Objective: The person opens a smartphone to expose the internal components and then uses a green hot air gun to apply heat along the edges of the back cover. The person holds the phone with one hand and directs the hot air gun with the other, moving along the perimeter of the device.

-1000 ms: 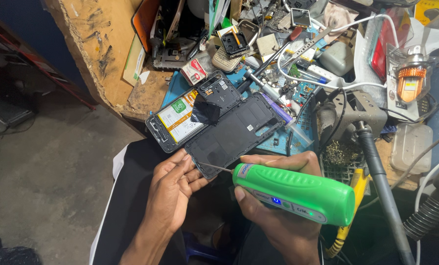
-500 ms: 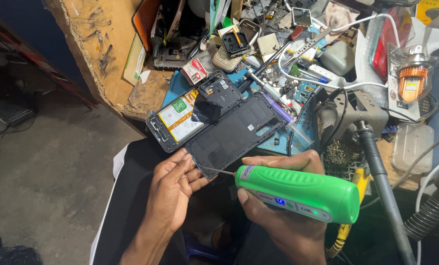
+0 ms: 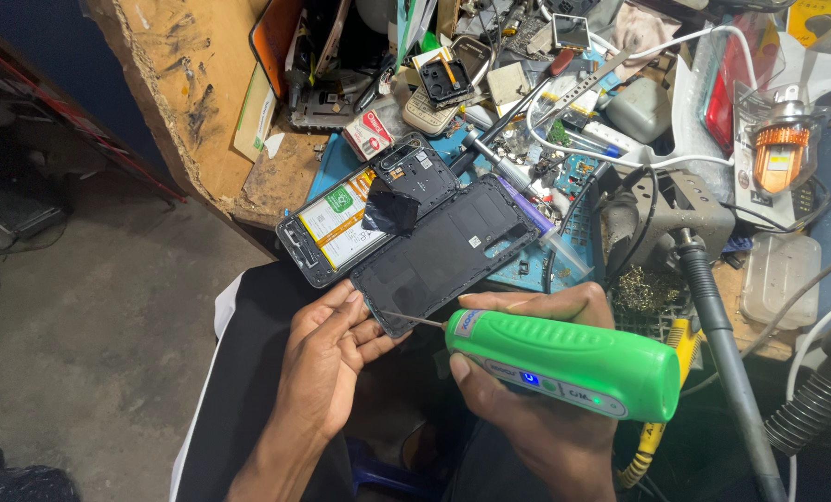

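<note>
Where clutter crowds scarred wooden workbench [image 3: 188, 84], grey concrete floor [image 3: 81, 316]
</note>
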